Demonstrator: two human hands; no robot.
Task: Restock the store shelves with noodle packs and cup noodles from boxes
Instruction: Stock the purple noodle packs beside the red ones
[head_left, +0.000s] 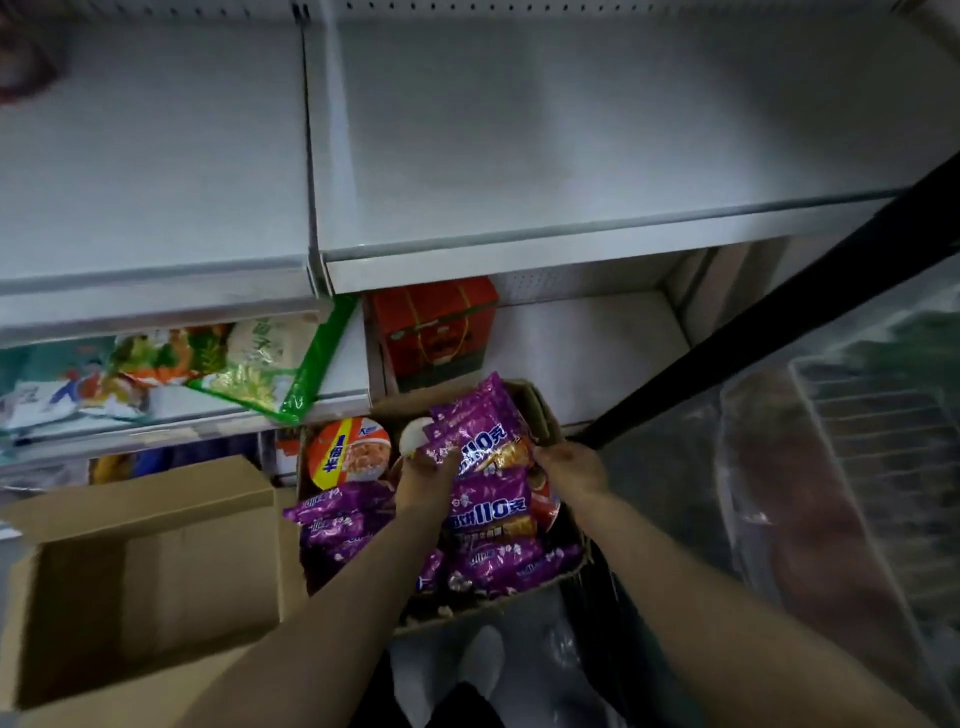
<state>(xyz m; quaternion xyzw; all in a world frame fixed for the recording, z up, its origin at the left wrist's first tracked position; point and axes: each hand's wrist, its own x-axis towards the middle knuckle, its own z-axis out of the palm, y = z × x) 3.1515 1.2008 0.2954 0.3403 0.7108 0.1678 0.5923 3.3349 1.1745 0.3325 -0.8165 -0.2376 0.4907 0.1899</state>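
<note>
Reaching into the open brown cardboard box (540, 410), the left hand (423, 486) and right hand (569, 467) each gripped a side of the glossy purple noodle pack (480, 431), apparently steadying it for lifting toward the white metal shelf (571, 145) above.

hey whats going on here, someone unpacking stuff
A person is bent over an open box of purple noodle packs and cup noodles on the floor in front of store shelves. Both hands are in the box: the left hand and right hand have a grip on the same bundle of purple packs, one on each side. A second box sits open at the left, and the wide shelf above is bare, so nothing from this bundle is shelved yet.
</note>
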